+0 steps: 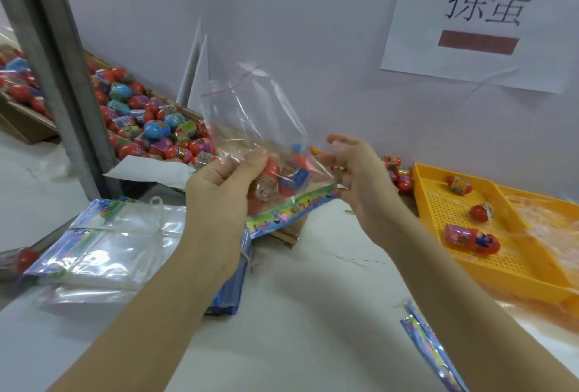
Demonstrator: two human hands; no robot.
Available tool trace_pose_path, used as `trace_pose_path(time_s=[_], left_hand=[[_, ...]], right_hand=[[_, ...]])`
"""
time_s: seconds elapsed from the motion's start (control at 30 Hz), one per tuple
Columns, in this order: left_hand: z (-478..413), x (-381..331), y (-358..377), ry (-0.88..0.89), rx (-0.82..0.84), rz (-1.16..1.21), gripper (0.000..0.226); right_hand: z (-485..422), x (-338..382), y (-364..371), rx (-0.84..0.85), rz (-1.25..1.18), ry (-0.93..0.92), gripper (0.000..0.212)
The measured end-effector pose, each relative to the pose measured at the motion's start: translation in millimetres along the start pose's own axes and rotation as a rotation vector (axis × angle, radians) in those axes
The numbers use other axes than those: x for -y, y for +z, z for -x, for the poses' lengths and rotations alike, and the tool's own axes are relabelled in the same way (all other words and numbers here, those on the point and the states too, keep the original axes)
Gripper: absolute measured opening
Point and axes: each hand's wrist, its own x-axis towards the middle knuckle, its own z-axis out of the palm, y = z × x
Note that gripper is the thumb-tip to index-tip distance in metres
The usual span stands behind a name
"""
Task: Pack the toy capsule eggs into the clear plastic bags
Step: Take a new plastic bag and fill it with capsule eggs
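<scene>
left hand (pixel 219 184) grips clear bag (pixel 257 109) around capsule eggs (pixel 294 178) | right hand (pixel 357 178) pinches its corner | risk: tilting spills eggs through unsealed mouth

A paper sign (pixel 479 21) hangs on the wall (pixel 313 31). A yellow perforated tray (pixel 438 209) sits on the white bench (pixel 313 313), far right.

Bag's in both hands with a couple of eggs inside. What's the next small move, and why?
Probably free the right hand from the clear plastic bag and reach for a loose egg in the orange tray. The bag seems to hold only two capsule eggs, its mouth points up with room above them, and the left hand already grips it around one egg.
</scene>
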Motion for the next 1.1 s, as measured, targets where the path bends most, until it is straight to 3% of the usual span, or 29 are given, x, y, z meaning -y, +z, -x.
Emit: trace_pose_path(time_s=[0.03,0.13,0.2,0.3,0.37,0.43,0.5,0.63,0.73,0.77,0.87,0.93,1.03,1.1], left_hand=[[-1,-1,1,0.003,-0.01,0.022,0.01],[-3,-1,3,-0.004,-0.005,0.11,0.028],[-4,2,2,-0.02,-0.001,0.103,0.024],[-6,6,-1,-0.007,0.0,0.038,0.042],[-7,8,-3,0.027,-0.002,-0.028,0.041],[-7,8,-3,0.056,-0.012,-0.111,0.057],[-6,9,-3,0.07,0.004,-0.152,0.07],[-2,9,-1,0.083,0.037,-0.189,0.044],[-2,10,0,0.057,0.074,-0.173,0.03],[-1,10,0,0.053,0.085,-0.167,0.026],[0,14,0,0.079,0.122,-0.182,0.042],[2,17,0,0.103,0.166,-0.229,0.047],[5,21,0,0.102,0.227,-0.282,0.049],[6,24,0,0.104,0.238,-0.356,0.052]], right_hand=[[-8,-9,4,-0.004,0.196,-0.027,0.014],[-26,-36,24,0.21,0.808,-0.247,0.016],[-32,-43,34,0.286,1.06,-0.259,0.016],[-31,-43,41,0.26,1.36,-0.329,0.032],[-21,-48,41,0.242,1.2,-0.495,0.026],[-8,-51,40,0.287,0.957,-0.595,0.024],[0,-53,37,0.327,0.861,-0.562,0.028],[0,-48,27,0.353,0.655,-0.415,0.021],[-7,-47,7,0.146,0.721,-0.248,0.017],[-9,-44,-1,0.045,0.676,-0.177,0.023],[-4,-14,-18,-0.132,0.352,-0.131,0.061],[6,13,-27,-0.107,0.187,-0.149,0.05],[23,50,-38,-0.002,0.123,-0.268,0.009],[32,67,-43,0.043,0.169,-0.381,0.028]])
